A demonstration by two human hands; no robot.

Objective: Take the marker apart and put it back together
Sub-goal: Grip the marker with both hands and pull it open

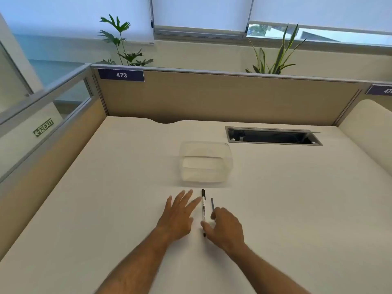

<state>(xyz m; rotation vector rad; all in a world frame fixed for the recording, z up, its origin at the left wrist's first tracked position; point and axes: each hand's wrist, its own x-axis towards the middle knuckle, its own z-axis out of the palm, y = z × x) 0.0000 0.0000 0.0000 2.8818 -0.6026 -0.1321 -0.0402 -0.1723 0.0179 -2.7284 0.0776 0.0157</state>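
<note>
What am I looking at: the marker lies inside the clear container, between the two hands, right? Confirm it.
Not quite. The head view shows the marker lying on the desk, in front of the clear container, not inside it. The rest holds: it lies between the left hand and the right hand.

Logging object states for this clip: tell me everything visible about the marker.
The marker is slim, with a white, plastic-looking barrel bearing dark print, a black cap at its far end and a black near tip. It lies flat on the desk, pointing away from the person, between both hands. The right hand has its thumb at the near end.
</note>
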